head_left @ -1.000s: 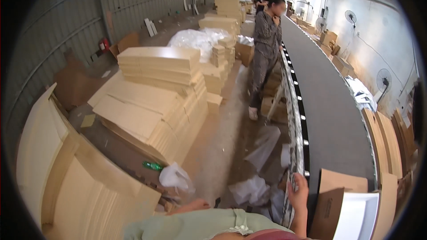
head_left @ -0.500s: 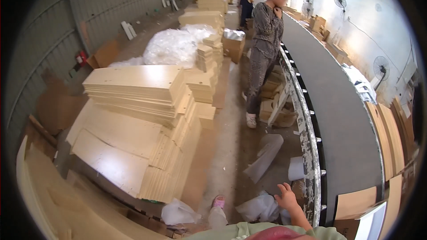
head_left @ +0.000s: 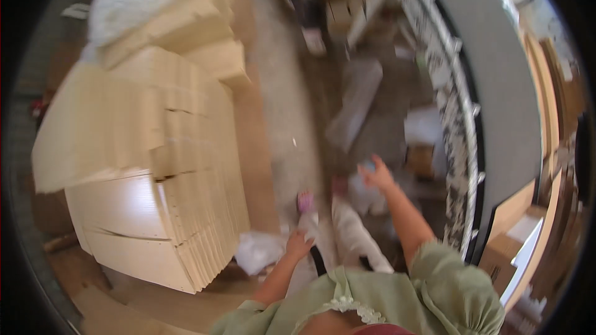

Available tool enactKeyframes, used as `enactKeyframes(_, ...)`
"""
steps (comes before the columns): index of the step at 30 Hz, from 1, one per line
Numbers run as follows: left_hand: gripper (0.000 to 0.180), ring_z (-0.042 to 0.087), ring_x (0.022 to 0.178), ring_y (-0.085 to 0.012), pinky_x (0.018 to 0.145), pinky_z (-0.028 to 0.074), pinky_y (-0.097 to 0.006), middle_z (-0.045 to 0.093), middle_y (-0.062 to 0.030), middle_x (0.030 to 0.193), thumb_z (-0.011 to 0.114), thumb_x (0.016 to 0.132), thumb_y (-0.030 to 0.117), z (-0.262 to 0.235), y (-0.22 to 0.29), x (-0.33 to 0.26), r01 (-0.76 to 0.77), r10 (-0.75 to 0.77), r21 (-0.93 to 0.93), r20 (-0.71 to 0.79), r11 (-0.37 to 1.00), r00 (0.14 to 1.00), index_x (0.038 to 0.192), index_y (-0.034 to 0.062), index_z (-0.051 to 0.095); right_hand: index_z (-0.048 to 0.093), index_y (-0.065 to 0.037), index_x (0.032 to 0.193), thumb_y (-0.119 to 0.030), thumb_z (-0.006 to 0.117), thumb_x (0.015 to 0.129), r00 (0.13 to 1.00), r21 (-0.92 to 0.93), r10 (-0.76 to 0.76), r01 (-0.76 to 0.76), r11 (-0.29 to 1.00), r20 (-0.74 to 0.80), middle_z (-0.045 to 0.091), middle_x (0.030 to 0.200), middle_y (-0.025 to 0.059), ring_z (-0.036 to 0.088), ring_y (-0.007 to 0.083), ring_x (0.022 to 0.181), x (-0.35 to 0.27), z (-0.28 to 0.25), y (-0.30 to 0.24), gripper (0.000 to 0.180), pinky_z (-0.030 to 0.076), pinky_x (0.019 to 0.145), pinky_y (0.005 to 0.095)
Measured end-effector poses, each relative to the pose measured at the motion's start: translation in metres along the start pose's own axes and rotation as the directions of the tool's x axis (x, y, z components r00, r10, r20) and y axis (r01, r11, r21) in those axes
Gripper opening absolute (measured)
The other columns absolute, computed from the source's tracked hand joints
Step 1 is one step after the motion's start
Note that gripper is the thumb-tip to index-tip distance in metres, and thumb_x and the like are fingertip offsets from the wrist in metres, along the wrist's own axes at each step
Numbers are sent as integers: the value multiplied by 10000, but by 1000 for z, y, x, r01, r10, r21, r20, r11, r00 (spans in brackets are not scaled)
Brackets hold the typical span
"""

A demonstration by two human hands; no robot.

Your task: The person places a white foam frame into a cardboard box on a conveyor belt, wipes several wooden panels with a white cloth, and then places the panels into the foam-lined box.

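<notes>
My right hand [head_left: 379,175] reaches forward over the floor, its fingers apart and nothing visible in them. Crumpled clear plastic [head_left: 366,195] lies on the floor below it. My left hand [head_left: 300,245] hangs low in front of my light trousers [head_left: 357,236]; blur hides how its fingers are held. Left of that hand a whitish plastic bag [head_left: 257,251] lies at the foot of a tall stack of pale boards [head_left: 205,211]. The upper boards of this stack [head_left: 99,124] jut out to the left.
A grey conveyor belt [head_left: 496,87] with a chipped white frame [head_left: 456,124] runs along my right. Beyond it lean wooden panels [head_left: 540,105] and an open carton [head_left: 503,254]. A plastic sheet [head_left: 357,105] lies in the aisle. Another person's leg and shoe [head_left: 314,40] show ahead.
The view has tipped down, bringing my trousers and left hand into sight. My right arm now stretches farther forward. The other person shows only from the legs down.
</notes>
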State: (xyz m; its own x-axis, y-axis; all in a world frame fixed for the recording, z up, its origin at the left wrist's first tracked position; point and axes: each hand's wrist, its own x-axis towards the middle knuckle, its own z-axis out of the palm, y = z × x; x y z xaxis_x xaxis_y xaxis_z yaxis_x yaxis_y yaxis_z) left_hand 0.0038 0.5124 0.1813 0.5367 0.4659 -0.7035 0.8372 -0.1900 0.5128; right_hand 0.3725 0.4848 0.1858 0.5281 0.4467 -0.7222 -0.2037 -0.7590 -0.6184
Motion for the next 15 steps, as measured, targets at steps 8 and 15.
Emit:
enactKeyframes(8,694,310,1202,-431,940,325,-518,296,-243,1327,714,681,363,46,25,46,91,-91,4,-20,996,996,1278,170,418,138,-63,1398,-375,758,688,917,409,399,-364,837,-1,557,1104,163,615,215,671,288,26,119,993,546,585,325)
enactKeyframes(15,677,387,1135,-457,899,393,-484,311,-265,1303,793,591,238,56,4,67,143,-163,-224,-76,964,984,1201,149,514,454,-52,1230,-358,724,721,878,435,405,-271,859,-253,496,1112,122,597,193,657,503,35,208,652,558,598,305)
